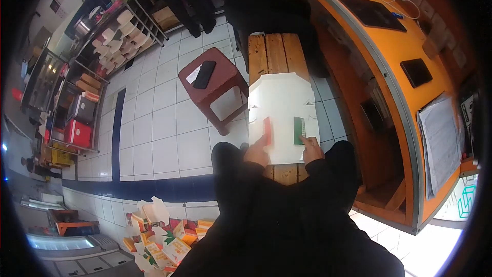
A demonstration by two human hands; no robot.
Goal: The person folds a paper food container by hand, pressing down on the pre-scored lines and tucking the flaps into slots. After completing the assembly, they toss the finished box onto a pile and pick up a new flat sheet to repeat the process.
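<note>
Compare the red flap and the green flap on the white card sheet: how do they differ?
On the white sheet, the red flap lies left, by the left hand; the green flap lies right, by the right hand. The red flap looks narrower than the green flap. Both sit near its near edge.

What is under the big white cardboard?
A wooden bench: its planks show beyond the white cardboard and at its near edge. The bench's middle is covered, so anything there stays hidden.

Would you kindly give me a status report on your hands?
Left hand at red flap, right hand at green flap. White carton blank flat on wooden bench. Red stool beside, apart.
</note>
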